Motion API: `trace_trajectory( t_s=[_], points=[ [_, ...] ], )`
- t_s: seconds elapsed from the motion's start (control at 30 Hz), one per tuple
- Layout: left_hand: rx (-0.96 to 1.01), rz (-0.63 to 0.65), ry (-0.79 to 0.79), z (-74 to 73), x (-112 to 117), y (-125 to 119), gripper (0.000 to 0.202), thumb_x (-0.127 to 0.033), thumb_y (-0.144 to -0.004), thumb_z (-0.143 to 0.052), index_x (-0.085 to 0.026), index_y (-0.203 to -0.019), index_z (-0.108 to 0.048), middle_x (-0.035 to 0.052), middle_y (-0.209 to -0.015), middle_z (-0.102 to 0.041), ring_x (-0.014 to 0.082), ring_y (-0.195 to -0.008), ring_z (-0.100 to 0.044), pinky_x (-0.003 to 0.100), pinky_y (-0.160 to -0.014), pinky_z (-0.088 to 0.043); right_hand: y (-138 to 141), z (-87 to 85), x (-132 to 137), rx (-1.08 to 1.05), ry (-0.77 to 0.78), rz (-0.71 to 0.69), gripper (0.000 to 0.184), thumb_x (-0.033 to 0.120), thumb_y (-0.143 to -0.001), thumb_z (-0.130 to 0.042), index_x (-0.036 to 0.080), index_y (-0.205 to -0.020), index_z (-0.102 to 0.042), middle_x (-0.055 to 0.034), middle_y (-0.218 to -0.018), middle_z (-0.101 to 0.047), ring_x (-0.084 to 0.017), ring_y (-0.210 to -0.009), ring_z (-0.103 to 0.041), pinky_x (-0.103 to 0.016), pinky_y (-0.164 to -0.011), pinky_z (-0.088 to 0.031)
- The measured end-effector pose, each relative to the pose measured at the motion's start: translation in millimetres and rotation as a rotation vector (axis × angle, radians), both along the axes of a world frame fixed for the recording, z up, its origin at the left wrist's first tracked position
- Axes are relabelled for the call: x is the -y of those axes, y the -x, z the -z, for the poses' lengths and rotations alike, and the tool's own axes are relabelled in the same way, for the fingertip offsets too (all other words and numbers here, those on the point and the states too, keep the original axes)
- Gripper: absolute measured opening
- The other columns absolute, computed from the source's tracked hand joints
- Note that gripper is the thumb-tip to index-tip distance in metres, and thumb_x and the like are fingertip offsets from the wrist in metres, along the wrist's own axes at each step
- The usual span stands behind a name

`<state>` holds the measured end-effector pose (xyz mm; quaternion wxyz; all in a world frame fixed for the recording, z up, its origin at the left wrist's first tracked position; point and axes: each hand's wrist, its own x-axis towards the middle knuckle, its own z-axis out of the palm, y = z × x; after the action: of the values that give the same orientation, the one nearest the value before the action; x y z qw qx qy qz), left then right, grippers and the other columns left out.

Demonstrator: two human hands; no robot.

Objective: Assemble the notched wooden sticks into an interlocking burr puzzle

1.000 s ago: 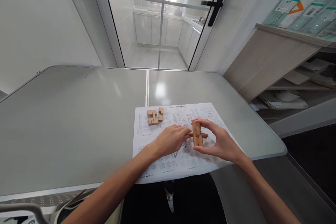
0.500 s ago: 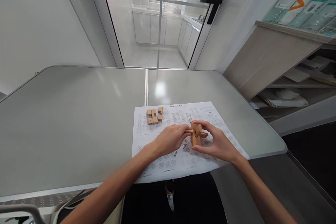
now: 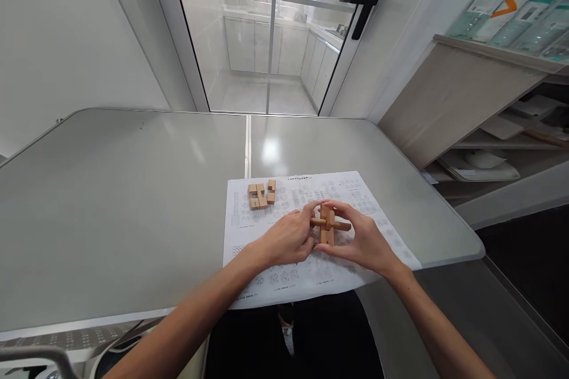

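- Printed sheet, lower centre of the frame: a heading line and captions beside small diagrams, all too small to read.
- Boxes, upper right: green and orange label marks, lettering blurred.

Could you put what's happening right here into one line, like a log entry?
left hand: gripping wooden cross puzzle | right hand: holding same puzzle | loose wooden blocks: on printed sheet | sheet: on grey table
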<state>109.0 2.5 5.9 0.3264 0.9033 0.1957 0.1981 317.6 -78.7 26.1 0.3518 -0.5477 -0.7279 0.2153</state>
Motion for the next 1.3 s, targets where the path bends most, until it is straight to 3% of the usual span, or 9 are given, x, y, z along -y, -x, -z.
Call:
trace_trajectory(
  t_s=[0.1, 0.23, 0.37, 0.77, 0.9, 1.13, 1.3],
  points=[
    [0.022, 0.009, -0.004, 1.5, 0.3, 0.0, 0.093, -0.009, -0.086, -0.050, -0.016, -0.164, 0.000, 0.0018, -0.085, -0.070, 0.0226, -0.078, -0.066, 0.043, -0.082, -0.054, 2.8, 2.1, -0.6, 0.005, -0.024, 0.010, 0.075, 0.047, -0.079, -0.089, 0.032, -0.142, -0.050, -0.0081, -0.139, -0.068, -0.034, -0.125, -0.069, -0.052, -0.103, -0.062],
    [0.030, 0.030, 0.011, 2.0, 0.3, 1.6, 0.099, -0.009, -0.085, -0.053, -0.016, -0.165, 0.004, 0.0038, -0.088, -0.070, 0.0232, -0.081, -0.066, 0.041, -0.080, -0.054, 5.9, 3.3, -1.4, 0.020, -0.059, 0.018, 0.074, 0.048, -0.080, -0.088, 0.032, -0.140, -0.050, -0.0086, -0.138, -0.069, -0.034, -0.123, -0.071, -0.052, -0.101, -0.063],
    [0.051, 0.041, 0.049, 2.4, -0.6, 3.1, 0.101, -0.008, -0.084, -0.055, -0.018, -0.166, 0.003, 0.0077, -0.098, -0.071, 0.0250, -0.088, -0.067, 0.040, -0.079, -0.055, 7.3, 2.6, -1.7, 0.025, -0.072, 0.028, 0.073, 0.049, -0.079, -0.088, 0.032, -0.139, -0.050, -0.0078, -0.135, -0.070, -0.033, -0.118, -0.073, -0.051, -0.098, -0.065],
    [0.171, -0.011, 0.153, 5.2, -2.0, -1.7, 0.090, -0.010, -0.092, -0.051, -0.025, -0.163, 0.002, 0.0105, -0.115, -0.068, 0.0163, -0.078, -0.067, 0.032, -0.072, -0.054, -1.0, 4.4, -9.2, -0.056, -0.045, 0.037, 0.067, 0.051, -0.078, -0.089, 0.032, -0.132, -0.054, -0.0101, -0.142, -0.066, -0.034, -0.118, -0.072, -0.052, -0.100, -0.063],
    [0.156, -0.099, 0.163, 9.3, -3.1, -3.9, 0.088, -0.012, -0.094, -0.052, -0.025, -0.163, 0.002, 0.0063, -0.107, -0.066, 0.0162, -0.079, -0.066, 0.031, -0.071, -0.053, -18.0, 8.5, -20.1, -0.128, -0.008, 0.114, 0.064, 0.053, -0.077, -0.089, 0.030, -0.128, -0.058, -0.0112, -0.140, -0.067, -0.035, -0.117, -0.072, -0.054, -0.101, -0.060],
    [0.159, -0.125, 0.233, 7.1, -2.7, -4.4, 0.083, -0.009, -0.093, -0.050, -0.025, -0.161, -0.004, 0.0041, -0.105, -0.064, 0.0152, -0.082, -0.067, 0.030, -0.071, -0.053, -52.0, 29.8, -49.9, -0.438, 0.049, 0.322, 0.057, 0.057, -0.075, -0.090, 0.027, -0.115, -0.063, -0.0113, -0.132, -0.071, -0.035, -0.122, -0.070, -0.059, -0.106, -0.056],
    [0.135, -0.121, 0.249, 4.3, -2.5, -3.5, 0.076, -0.010, -0.094, -0.049, -0.023, -0.159, -0.011, 0.0023, -0.099, -0.065, 0.0158, -0.082, -0.067, 0.031, -0.074, -0.054, -72.6, 41.1, -70.4, -0.455, 0.044, 0.411, 0.054, 0.061, -0.076, -0.087, 0.028, -0.113, -0.065, -0.0098, -0.127, -0.073, -0.037, -0.119, -0.071, -0.067, -0.103, -0.056]
  ],
)
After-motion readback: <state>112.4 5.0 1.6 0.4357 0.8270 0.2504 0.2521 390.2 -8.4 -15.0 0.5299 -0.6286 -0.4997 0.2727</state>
